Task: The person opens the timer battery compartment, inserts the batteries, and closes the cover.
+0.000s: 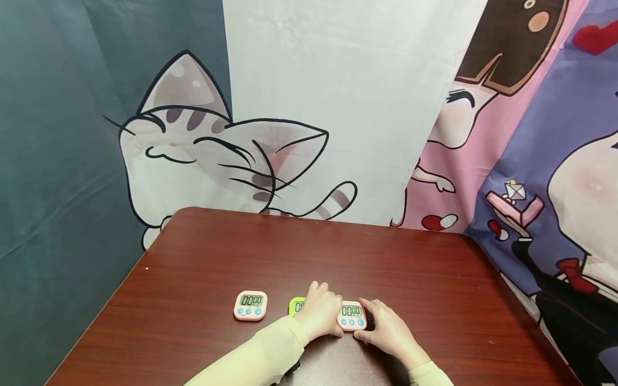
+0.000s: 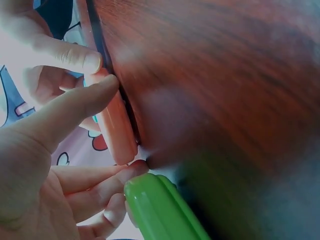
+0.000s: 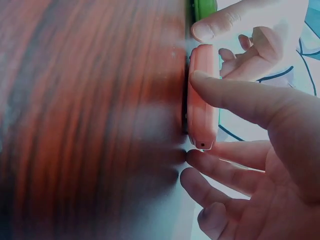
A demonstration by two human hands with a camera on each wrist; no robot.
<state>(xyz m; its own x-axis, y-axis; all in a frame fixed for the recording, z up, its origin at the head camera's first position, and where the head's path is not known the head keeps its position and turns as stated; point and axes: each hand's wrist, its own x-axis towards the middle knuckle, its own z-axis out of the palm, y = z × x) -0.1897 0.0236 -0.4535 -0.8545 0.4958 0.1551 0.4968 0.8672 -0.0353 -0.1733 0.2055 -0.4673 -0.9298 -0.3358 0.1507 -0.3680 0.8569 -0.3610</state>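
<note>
A pink-and-white digital kitchen timer lies face up between both hands, its display reading zeros above three blue buttons. My left hand holds it at its left side, thumb on the near edge and fingertips by the far corner. At the right side my right hand grips the same timer, thumb against the near edge, forefinger at the far right corner. A green timer lies just left, mostly hidden behind my left hand in the head view; in the left wrist view my fingers pass close by it.
Another pink-and-white timer lies farther left, also showing zeros. Everything rests on a dark red-brown wooden table with rounded far corners. A cartoon-printed cloth hangs behind the table's far edge.
</note>
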